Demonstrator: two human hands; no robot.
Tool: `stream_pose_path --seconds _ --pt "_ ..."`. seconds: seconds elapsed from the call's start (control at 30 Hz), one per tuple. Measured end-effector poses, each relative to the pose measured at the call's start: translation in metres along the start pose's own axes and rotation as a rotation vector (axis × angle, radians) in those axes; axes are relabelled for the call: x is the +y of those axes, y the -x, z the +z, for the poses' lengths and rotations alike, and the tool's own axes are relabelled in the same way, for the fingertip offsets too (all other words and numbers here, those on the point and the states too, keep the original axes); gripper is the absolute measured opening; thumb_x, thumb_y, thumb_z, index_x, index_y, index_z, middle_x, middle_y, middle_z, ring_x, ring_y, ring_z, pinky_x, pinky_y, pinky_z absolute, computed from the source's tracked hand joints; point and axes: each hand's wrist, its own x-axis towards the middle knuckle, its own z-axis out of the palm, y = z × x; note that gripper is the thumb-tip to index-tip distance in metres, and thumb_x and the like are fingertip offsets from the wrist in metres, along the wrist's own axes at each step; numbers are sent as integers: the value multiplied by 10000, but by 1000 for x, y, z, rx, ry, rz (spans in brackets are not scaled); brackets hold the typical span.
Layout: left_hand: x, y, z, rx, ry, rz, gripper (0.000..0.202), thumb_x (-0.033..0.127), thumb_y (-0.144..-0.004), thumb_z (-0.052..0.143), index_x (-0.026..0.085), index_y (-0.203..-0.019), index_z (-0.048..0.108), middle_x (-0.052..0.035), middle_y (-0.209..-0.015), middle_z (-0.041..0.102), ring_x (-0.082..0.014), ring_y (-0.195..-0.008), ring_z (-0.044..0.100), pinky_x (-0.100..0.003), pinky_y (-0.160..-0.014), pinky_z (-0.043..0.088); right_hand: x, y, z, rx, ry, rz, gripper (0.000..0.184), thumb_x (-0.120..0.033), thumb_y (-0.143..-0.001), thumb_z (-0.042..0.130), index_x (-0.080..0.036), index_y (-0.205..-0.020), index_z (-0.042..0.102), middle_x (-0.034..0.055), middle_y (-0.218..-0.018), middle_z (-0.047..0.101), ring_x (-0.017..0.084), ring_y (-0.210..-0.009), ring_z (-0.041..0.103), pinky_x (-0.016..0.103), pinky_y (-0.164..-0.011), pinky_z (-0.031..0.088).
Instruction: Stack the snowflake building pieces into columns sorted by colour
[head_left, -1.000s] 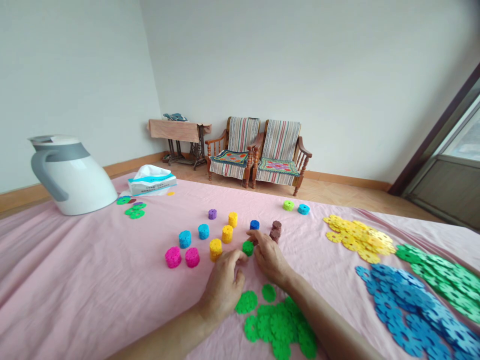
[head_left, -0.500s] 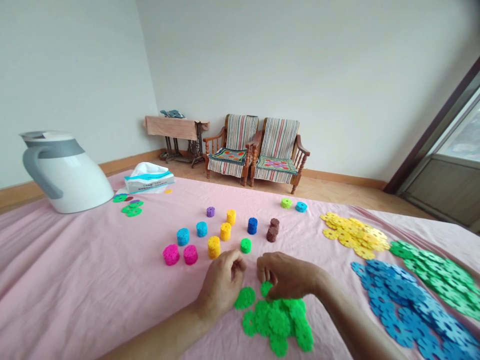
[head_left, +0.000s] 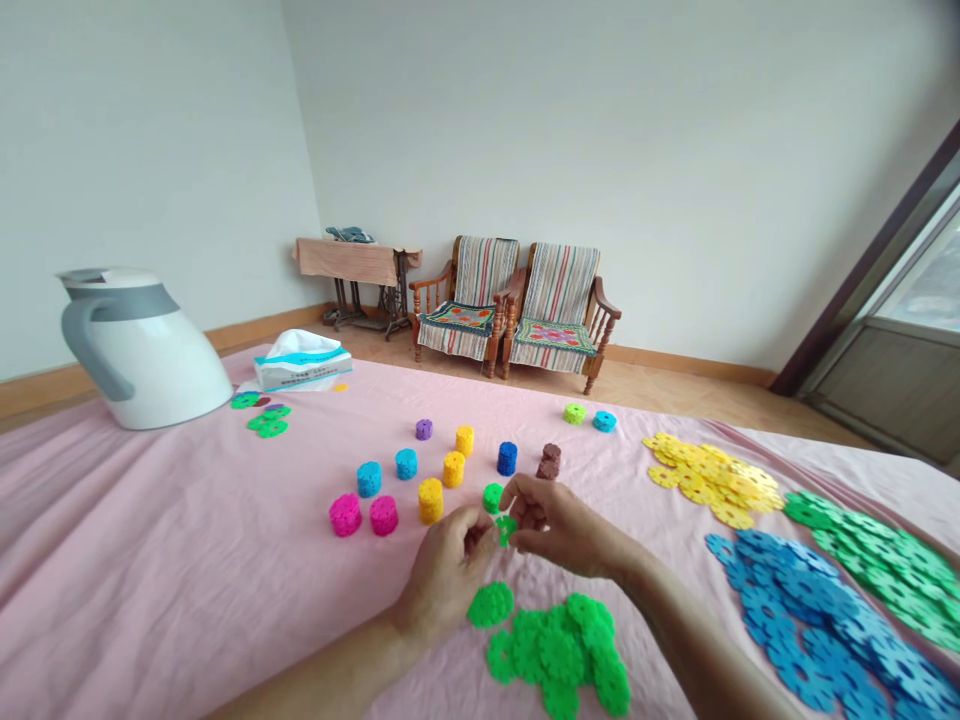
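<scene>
A single bright green notched disc (head_left: 506,530) is pinched in the fingers of my right hand (head_left: 566,525). My left hand (head_left: 448,560) is closed just left of it, fingertips close to the disc's edge; what those fingers hold is hidden. Behind both hands stands a short green stack (head_left: 493,498) of discs. Below them lies a loose green disc pile (head_left: 559,650), with a small green cluster (head_left: 491,604) at its upper left.
Short stacks in pink (head_left: 345,515), yellow (head_left: 430,501), dark blue (head_left: 507,459) and brown (head_left: 550,460) stand beyond my hands. Rightward spread yellow (head_left: 712,480), blue (head_left: 817,620) and darker green discs (head_left: 877,560). A white kettle (head_left: 157,360) and tissue pack (head_left: 304,362) stand left.
My right hand has risen from the loose green pile toward my left hand, bringing a green disc with it. My left hand stays closed in nearly the same place.
</scene>
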Motion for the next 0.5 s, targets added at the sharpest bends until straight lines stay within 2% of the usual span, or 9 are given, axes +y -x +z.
stream_pose_path --seconds 0.1,0.2,0.3,0.4,0.5 --pt "0 -2 -2 12 101 -25 243 343 -877 442 155 -752 531 8 -679 514 -126 -633 474 -210 -564 358 -8 0 4 50 111 -66 343 -98 -675 609 -209 -988 519 -42 -712 544 97 -629 526 200 -550 394" --pt "-1 -2 -4 16 149 -49 269 378 -884 433 155 -760 518 16 -676 488 -122 -631 457 -209 -567 358 -12 -1 8 84 132 -87 294 -112 -710 597 -202 -981 528 -37 -707 549 100 -635 531 209 -579 407" --pt "-2 -2 -4 38 158 -71 280 390 -891 418 161 -752 501 28 -655 459 -121 -621 448 -211 -556 350 -6 -6 11 140 120 -75 251 -135 -726 594 -194 -963 537 -35 -691 547 100 -620 525 210 -571 409" --pt "-2 -2 -3 66 123 -84 279 390 -882 423 169 -721 479 39 -622 426 -119 -590 430 -214 -530 333 8 -15 15 362 121 -17 234 -154 -716 603 -185 -939 540 -33 -677 540 101 -598 510 214 -557 409" --pt "1 -2 -3 81 79 -90 283 387 -869 426 174 -688 466 46 -590 406 -118 -563 417 -216 -514 323 22 -24 21 546 94 42 202 -175 -693 618 -178 -884 553 -6 -778 562 100 -606 514 231 -570 432"
